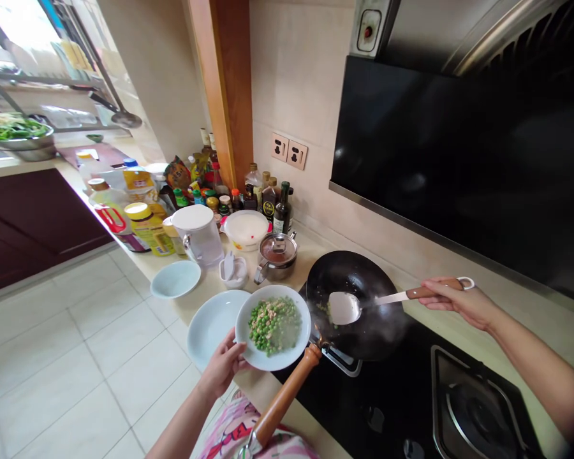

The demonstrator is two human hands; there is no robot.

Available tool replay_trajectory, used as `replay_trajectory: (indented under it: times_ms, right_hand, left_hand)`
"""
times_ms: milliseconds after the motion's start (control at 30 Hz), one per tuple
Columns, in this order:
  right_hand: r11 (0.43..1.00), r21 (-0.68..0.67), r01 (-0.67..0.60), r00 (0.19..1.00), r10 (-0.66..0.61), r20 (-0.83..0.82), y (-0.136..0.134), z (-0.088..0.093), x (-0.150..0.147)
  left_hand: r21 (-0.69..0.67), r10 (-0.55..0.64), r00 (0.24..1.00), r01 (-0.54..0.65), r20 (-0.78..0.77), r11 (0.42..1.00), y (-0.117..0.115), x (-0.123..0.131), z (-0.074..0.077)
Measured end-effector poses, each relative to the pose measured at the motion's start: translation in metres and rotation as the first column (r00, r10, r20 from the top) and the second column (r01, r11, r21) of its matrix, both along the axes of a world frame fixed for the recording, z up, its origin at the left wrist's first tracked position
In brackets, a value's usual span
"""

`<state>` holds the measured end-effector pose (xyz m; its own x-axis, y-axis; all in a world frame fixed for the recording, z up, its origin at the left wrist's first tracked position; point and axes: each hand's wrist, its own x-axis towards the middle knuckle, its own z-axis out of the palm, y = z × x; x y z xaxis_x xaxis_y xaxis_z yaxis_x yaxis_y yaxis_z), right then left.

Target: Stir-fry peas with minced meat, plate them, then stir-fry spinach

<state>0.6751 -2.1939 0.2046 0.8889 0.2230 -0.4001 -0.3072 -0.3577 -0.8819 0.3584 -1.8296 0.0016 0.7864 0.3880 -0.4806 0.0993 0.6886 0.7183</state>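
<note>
My left hand (227,360) grips the rim of a white plate (244,308) at its left side. On that plate lies a heap of green peas mixed with bits of minced meat (273,325), with steam over it. My right hand (459,303) is closed round the wooden handle of a spatula (345,308), whose metal blade is inside the black wok (351,271). A few peas and scraps cling to the wok near the blade. The wok's long wooden handle (287,395) points toward my body, below the plate.
A larger pale plate (210,325) and a light blue bowl (176,279) stand on the counter's left. Behind them are a water pitcher (198,236), a lidded pot (277,255) and several bottles (283,210). A second burner (478,414) lies right of the wok.
</note>
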Motion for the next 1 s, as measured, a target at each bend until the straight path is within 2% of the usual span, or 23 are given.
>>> replay_trajectory:
  times_ms: [167,267,367,533,633,700,767,833,900,933,1000]
  right_hand:
    - [0.992,0.122,-0.008,0.999,0.012,-0.034,0.013,-0.017,0.005]
    - [0.985,0.172,0.02,0.999,-0.013,-0.041,0.016,-0.019,0.004]
    - [0.98,0.197,0.033,0.999,-0.034,0.001,0.018,-0.006,-0.002]
    - [0.985,0.168,0.031,0.984,-0.06,0.168,0.03,0.031,-0.021]
    - [0.986,0.167,-0.001,0.974,-0.037,0.223,0.048,0.042,-0.049]
    - [0.99,0.111,-0.085,0.96,0.051,0.276,0.061,0.041,-0.076]
    - [0.964,-0.025,-0.264,0.881,0.251,0.4,0.071,0.036,-0.106]
    - [0.881,-0.199,-0.429,0.691,0.462,0.555,0.073,0.028,-0.133]
    - [0.808,-0.31,-0.501,0.507,0.564,0.652,0.068,0.021,-0.153]
    - [0.8,-0.328,-0.503,0.466,0.57,0.677,0.063,0.018,-0.16]
    - [0.815,-0.317,-0.484,0.477,0.55,0.686,0.052,0.013,-0.166]
  left_hand:
    - [0.001,0.008,1.0,-0.008,-0.009,1.0,0.001,0.005,-0.001]
    - [0.01,0.009,1.0,-0.009,-0.006,1.0,0.003,0.01,-0.003]
    - [0.025,0.01,1.0,-0.01,0.001,1.0,0.005,0.014,-0.004]
    - [0.027,-0.002,1.0,0.001,0.03,1.0,0.01,0.017,-0.001]
    - [0.025,0.001,0.999,-0.002,0.04,1.0,0.012,0.016,0.001]
    - [0.023,0.006,0.999,-0.007,0.045,1.0,0.012,0.015,0.001]
    - [0.023,0.013,0.999,-0.014,0.049,1.0,0.012,0.013,0.001]
    - [0.024,0.024,0.999,-0.025,0.049,0.999,0.012,0.011,0.0]
    - [0.027,0.033,0.998,-0.035,0.047,0.999,0.013,0.01,0.0]
    - [0.028,0.035,0.998,-0.036,0.046,0.999,0.013,0.009,-0.001]
    - [0.028,0.031,0.998,-0.032,0.047,0.999,0.014,0.008,-0.002]
